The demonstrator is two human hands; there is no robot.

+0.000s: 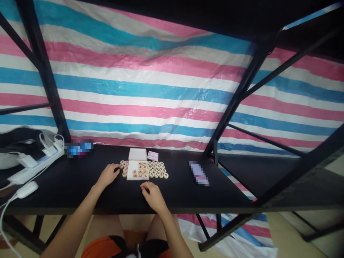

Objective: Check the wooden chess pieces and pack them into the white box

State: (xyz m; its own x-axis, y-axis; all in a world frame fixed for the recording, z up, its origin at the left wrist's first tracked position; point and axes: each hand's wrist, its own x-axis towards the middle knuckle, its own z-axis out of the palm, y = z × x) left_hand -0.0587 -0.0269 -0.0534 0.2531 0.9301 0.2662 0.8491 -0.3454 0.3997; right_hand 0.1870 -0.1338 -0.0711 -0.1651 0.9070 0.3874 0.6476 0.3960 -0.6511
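Observation:
My left hand (109, 174) reaches over the desk with its fingers stretched out and slightly bent. Its fingertips touch the edge of a small group of red-marked Chinese chess pieces (124, 174) left of an open white box. In the box tray (129, 172) lie several red-marked pieces (142, 170), mostly toward its right side. The box lid (138, 154) is folded back behind it. Right of the tray, dark-marked Chinese chess pieces (160, 175) stand in rows. Below the box, my right hand (153, 196) rests on the desk, fingers loosely curled and apart, holding nothing.
A pink-and-white paper packet (153, 156) lies behind the dark-marked pieces. Farther right is a blurred phone-like object (199, 173). A white power strip (37, 166) with plugs and cables occupies the left. Black metal posts (228, 111) frame the black desk (174, 197), before a striped sheet (147, 89).

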